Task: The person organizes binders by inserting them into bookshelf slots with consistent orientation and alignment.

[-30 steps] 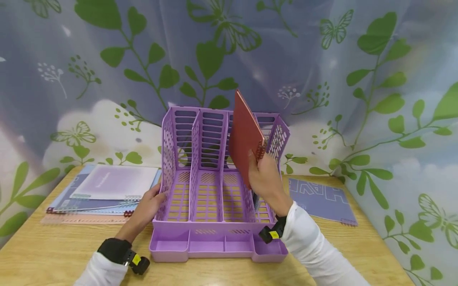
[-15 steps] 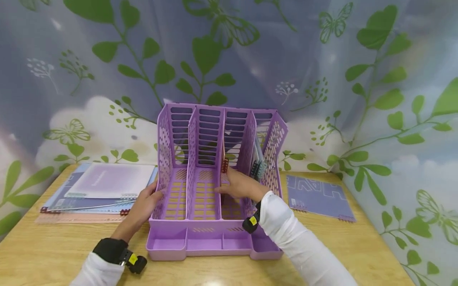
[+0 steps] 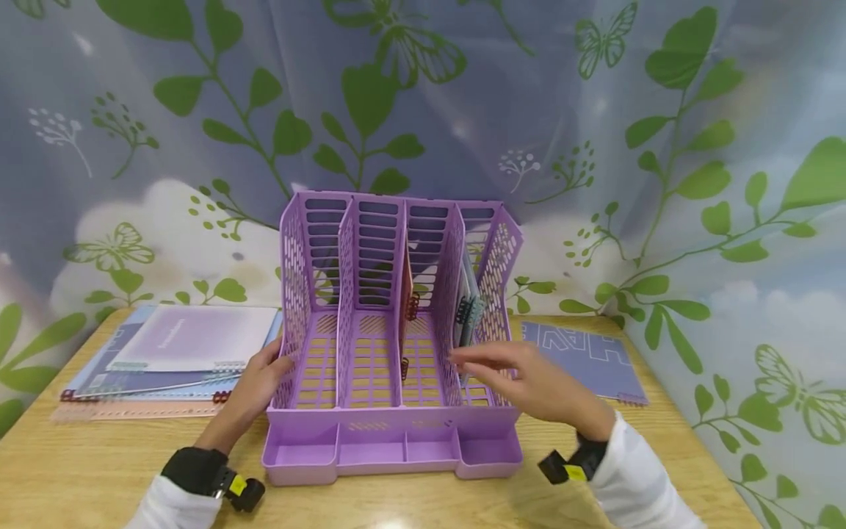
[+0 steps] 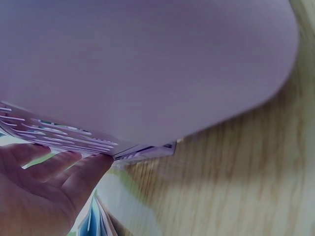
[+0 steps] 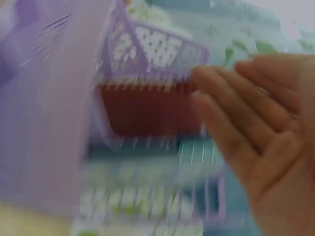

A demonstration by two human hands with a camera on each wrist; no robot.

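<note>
A purple desk file organizer (image 3: 370,420) with upright dividers stands against the curtain. My left hand (image 3: 254,382) holds its left side wall, thumb overlapping the wall's edge; in the left wrist view the fingertips meet the perforated panel. A red spiral notebook (image 3: 407,286) stands in the third compartment from the left, leaning on that compartment's left divider. My right hand (image 3: 538,378) is at the organizer's right front, fingers extended and nothing held. Behind its fingertips, spiral notebooks (image 3: 468,294) stand in the rightmost compartment. The right wrist view is blurred.
Left of the organizer lies a stack of notebooks, with a pale purple one (image 3: 192,338) on top. A blue-grey notebook (image 3: 581,360) lies flat on the wooden table (image 3: 370,507) at the right. A leaf-patterned curtain (image 3: 423,95) hangs close behind.
The red notebook went from my right hand, above the organizer, down into the third compartment. My right hand has let go and moved out to the right. The left hand stays at the side wall.
</note>
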